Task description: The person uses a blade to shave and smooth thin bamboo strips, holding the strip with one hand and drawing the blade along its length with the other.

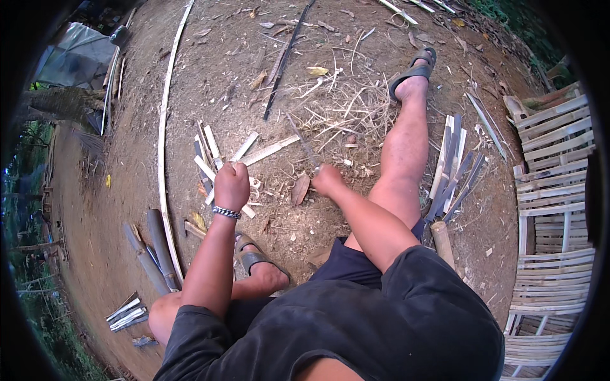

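Over the middle of the crumbly dirt ground, the right hand, fingers wrapped tight, grips a slender knife, its thin metal blade pointing forward-left, while the fisted left hand clasps a flat, pale bamboo strip slanting forward-right.

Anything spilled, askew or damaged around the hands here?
A tangled heap of thin, pale, wood-like shavings lies loose on the brown dirt ground near the dark grey right sandal, resembling a spill. Flat pale strips beside the left hand look untidy, crisscrossed. No clear damage shows.
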A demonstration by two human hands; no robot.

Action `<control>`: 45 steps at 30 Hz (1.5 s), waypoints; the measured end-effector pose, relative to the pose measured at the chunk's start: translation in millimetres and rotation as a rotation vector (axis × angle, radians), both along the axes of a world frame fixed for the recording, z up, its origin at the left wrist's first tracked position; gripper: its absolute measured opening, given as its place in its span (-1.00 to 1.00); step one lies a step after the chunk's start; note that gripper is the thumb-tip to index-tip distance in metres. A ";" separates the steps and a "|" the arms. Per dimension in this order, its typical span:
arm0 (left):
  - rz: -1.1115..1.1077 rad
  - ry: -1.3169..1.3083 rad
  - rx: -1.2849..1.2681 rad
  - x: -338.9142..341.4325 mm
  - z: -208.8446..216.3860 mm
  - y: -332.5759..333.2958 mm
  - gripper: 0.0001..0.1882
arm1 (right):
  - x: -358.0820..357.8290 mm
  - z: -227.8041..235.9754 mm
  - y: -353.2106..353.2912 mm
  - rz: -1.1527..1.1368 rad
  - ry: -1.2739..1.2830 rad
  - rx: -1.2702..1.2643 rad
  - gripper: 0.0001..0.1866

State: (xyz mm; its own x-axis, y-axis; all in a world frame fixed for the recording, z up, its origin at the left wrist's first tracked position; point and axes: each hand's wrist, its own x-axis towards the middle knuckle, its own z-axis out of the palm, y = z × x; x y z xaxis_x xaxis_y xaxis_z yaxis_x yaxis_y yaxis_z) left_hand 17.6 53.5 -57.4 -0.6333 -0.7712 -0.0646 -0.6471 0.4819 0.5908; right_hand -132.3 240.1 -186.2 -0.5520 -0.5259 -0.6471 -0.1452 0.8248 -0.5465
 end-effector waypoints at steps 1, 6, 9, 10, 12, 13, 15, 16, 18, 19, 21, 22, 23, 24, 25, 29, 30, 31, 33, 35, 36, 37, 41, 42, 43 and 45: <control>0.008 0.011 0.044 1.2 -2.0 -2.5 -0.56 | 8.0 15.8 -4.1 -0.033 -0.037 -0.018 -0.71; -0.026 0.025 -0.039 -0.7 -1.7 5.4 -0.55 | 47.6 79.5 -18.3 0.186 0.020 -0.239 -0.65; 0.013 -0.025 -0.070 -2.9 4.0 19.6 -0.55 | 42.5 90.0 -22.1 0.152 -0.008 -0.251 -0.67; 0.006 -0.033 -0.109 -3.6 6.1 23.3 -0.55 | 38.9 89.9 -22.9 0.070 -0.038 -0.191 -0.67; 0.007 -0.031 -0.089 -2.4 10.9 26.9 -0.55 | 33.1 86.9 -23.8 0.155 0.022 -0.199 -0.67; 0.013 -0.031 -0.095 -3.3 12.8 26.8 -0.54 | 31.7 85.1 -22.9 0.120 0.097 -0.131 -0.67; 0.045 -0.048 -0.055 -5.2 14.5 28.0 -0.54 | 33.6 80.8 -21.6 0.161 0.098 -0.224 -0.69; 0.009 -0.046 -0.042 -7.0 14.2 29.6 -0.53 | 35.1 78.2 -21.6 0.194 0.143 -0.320 -0.72; 0.005 -0.032 -0.054 -9.8 13.5 35.4 -0.54 | 38.6 73.7 -17.8 0.238 0.063 -0.353 -0.71; 0.003 0.009 -0.069 -11.6 13.9 38.0 -0.55 | 40.1 71.7 -14.6 0.129 0.094 -0.277 -0.70; -0.032 -0.014 -0.159 -12.6 16.4 43.8 -0.58 | 37.6 68.0 -11.7 -0.075 0.148 -0.163 -0.66; -0.022 0.028 -0.163 -15.3 19.4 39.8 -0.58 | 36.1 66.8 -11.2 -0.086 0.014 -0.098 -0.65; 0.016 0.014 -0.118 -14.8 19.9 42.2 -0.57 | 33.9 65.5 -10.2 0.023 -0.025 -0.141 -0.65; -0.026 -0.006 -0.104 -15.5 19.5 43.5 -0.57 | 32.3 64.5 -8.9 0.105 -0.051 -0.203 -0.65; -0.050 0.029 -0.146 -17.8 19.4 42.1 -0.56 | 29.1 64.1 -8.8 0.175 -0.060 -0.311 -0.65; -0.080 0.023 0.006 -20.4 14.6 39.4 -0.55 | 21.2 64.8 -7.3 -0.078 0.003 -0.181 -0.77; -0.030 0.033 -0.067 -20.8 14.3 35.9 -0.55 | 21.7 64.3 -6.0 -0.109 -0.018 -0.256 -0.79; 0.043 0.003 -0.086 -23.9 13.4 32.1 -0.55 | 20.2 62.5 -7.3 -0.047 0.042 -0.264 -0.77; 0.021 0.005 -0.154 -21.2 13.6 26.0 -0.58 | 23.2 55.1 -8.2 0.034 0.101 -0.158 -0.73; -0.004 -0.019 -0.016 -23.0 13.0 25.4 -0.57 | 25.6 44.1 -8.0 0.065 -0.040 -0.237 -0.64; -0.001 -0.016 -0.026 -24.2 13.5 26.4 -0.57 | 24.1 37.9 -7.8 0.083 -0.041 -0.216 -0.64; -0.003 -0.011 -0.040 -23.3 13.7 30.2 -0.57 | 24.9 31.7 -8.1 0.123 -0.094 -0.256 -0.64; -0.042 0.059 -0.110 -28.7 16.4 37.7 -0.58 | 19.0 14.0 -9.7 -0.108 0.063 0.027 -0.64; -0.019 0.061 -0.066 -28.9 15.5 37.0 -0.59 | 21.5 10.7 -10.6 -0.079 0.058 -0.054 -0.64; 0.002 0.045 0.048 -27.5 14.1 36.2 -0.58 | 25.0 8.0 -8.9 -0.040 0.025 -0.099 -0.64; 0.057 0.043 0.033 -25.4 8.6 30.4 -0.57 | 27.5 2.3 -5.3 0.013 0.000 -0.332 -0.64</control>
